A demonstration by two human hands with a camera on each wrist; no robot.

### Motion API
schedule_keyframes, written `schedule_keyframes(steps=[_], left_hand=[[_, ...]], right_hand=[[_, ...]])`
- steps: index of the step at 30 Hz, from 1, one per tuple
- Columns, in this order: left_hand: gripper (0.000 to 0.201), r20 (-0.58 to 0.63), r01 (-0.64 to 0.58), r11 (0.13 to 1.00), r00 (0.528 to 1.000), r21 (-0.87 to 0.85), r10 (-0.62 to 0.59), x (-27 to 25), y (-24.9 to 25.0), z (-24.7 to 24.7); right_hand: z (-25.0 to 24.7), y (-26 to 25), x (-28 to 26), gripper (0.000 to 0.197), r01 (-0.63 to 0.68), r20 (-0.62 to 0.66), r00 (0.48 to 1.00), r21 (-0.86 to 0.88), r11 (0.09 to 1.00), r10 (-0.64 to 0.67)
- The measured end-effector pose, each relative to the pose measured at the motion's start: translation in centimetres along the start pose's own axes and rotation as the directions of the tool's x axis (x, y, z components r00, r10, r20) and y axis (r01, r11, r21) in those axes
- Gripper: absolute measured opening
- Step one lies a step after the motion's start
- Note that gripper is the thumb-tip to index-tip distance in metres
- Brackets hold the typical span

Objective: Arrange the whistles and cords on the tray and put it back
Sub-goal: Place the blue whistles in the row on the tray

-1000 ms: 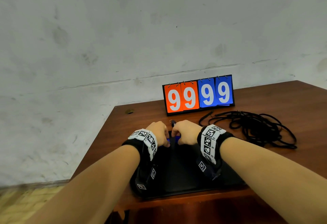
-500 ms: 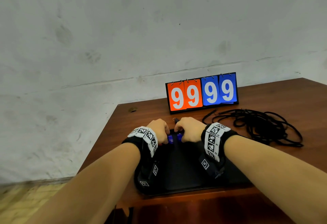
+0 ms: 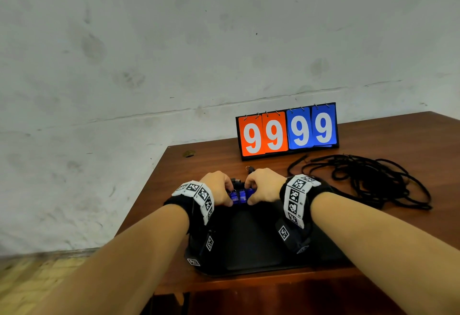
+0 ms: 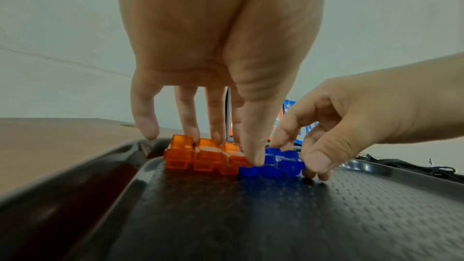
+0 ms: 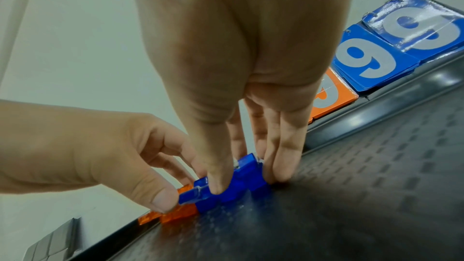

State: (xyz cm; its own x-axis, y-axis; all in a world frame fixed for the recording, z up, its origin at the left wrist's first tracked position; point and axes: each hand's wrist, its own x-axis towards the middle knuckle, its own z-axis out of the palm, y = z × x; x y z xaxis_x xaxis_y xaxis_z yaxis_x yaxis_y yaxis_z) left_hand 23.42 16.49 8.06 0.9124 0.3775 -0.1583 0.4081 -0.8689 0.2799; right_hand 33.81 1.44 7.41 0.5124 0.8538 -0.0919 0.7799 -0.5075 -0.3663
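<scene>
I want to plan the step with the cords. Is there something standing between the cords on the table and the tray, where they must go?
Nothing visible blocks the way. The black cords lie on the table right of the tray, with the right hand and its wristband near that edge. Both hands are busy on the whistles at the tray's far end.

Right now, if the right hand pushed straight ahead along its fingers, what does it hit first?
The right hand already touches the blue whistles. Going straight on, it would likely meet the tray's far rim first, then the flip scoreboard behind it. Depth between rim and scoreboard is unclear.
</scene>
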Motion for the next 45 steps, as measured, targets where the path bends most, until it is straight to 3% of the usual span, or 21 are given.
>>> schedule_keyframes(steps=[15,39,45], left_hand=[[0.035,0.051,-0.055,0.998,0.997,-0.012,0.055,0.0,0.1,-0.3],[0.034,0.051,-0.041,0.998,0.998,-0.038,0.043,-0.5,0.2,-0.4],[0.028,-0.020,-0.022,0.995,1.000,-0.094,0.020,-1.6,0.7,-1.8]], right_hand=[[0.1,-0.9,0.8,0.043,0.058,0.024,0.998,-0.058,0.997,-0.056],[0.3,-1.2,0.8,0.040,0.025,-0.003,1.000,-0.012,1.000,-0.025],[-1.5,-0.7,-1.5,0.030,-0.005,-0.076,0.997,0.042,0.999,0.008]])
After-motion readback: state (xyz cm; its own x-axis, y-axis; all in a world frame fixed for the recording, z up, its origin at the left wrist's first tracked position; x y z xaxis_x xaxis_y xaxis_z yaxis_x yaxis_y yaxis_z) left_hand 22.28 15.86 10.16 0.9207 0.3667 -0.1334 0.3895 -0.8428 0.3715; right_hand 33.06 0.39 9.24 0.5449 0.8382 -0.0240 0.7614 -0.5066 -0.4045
